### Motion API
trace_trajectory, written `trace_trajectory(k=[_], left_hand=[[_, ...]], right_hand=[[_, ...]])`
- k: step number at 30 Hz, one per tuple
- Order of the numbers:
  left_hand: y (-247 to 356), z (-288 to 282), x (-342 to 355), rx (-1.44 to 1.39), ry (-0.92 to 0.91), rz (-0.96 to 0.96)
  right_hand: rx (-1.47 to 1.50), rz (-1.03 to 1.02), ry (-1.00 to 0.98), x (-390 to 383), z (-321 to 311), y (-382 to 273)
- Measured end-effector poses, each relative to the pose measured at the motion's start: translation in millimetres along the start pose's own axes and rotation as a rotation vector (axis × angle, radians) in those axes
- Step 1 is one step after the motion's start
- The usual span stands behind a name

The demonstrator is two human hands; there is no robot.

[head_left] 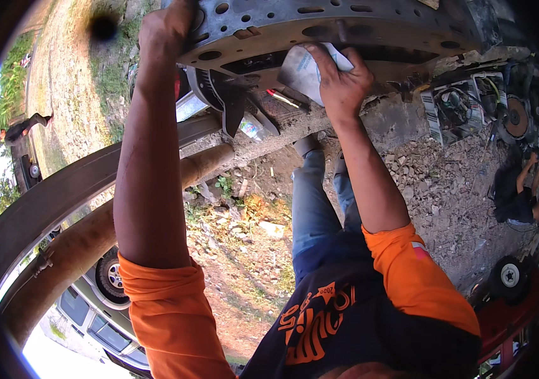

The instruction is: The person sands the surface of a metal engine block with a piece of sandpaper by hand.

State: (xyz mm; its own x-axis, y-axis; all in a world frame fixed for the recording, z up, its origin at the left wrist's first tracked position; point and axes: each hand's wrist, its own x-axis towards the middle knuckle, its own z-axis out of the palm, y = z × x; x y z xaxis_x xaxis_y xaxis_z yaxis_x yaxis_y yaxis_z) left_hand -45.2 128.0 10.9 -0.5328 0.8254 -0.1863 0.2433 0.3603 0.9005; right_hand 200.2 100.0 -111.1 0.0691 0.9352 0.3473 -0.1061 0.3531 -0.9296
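Note:
A grey metal panel [263, 28] with round and slotted holes spans the top of the head view. My left hand [162, 31] is closed on the panel's left end, partly cut off by the upper edge of the picture. My right hand [345, 79] grips a folded whitish-grey sheet [298, 76] against the underside of the panel. Beneath the panel lie a red tool [274, 95], a plastic bottle [252, 129] and a curved dark metal piece [216, 95] on a rough concrete ledge.
A steel beam [48, 192] and rusty pipe [73, 252] run along the left, above parked vehicles [99, 328]. Rubble ground [408, 183] lies below. A crouching co-worker [513, 192] is at right near machinery [453, 107] and a red vehicle [497, 325]; another person [20, 129] is far left.

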Motion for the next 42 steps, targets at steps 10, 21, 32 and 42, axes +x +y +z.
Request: trace_trajectory(k=[10, 21, 32, 42], left_hand=[[-4, -11, 9, 0.043, -0.005, -0.044], [-2, -2, -6, 0.091, 0.007, -0.066], [-2, -5, 2, 0.123, 0.042, -0.087], [1, -3, 3, 0.163, 0.057, -0.098]], right_hand=[[-0.101, -0.023, -0.015, 2, 1, -9], [-0.066, -0.054, -0.046, 6, -2, 1], [-0.068, -0.108, 0.016, 5, 7, 10], [-0.073, -0.066, -0.026, 5, 13, -18]])
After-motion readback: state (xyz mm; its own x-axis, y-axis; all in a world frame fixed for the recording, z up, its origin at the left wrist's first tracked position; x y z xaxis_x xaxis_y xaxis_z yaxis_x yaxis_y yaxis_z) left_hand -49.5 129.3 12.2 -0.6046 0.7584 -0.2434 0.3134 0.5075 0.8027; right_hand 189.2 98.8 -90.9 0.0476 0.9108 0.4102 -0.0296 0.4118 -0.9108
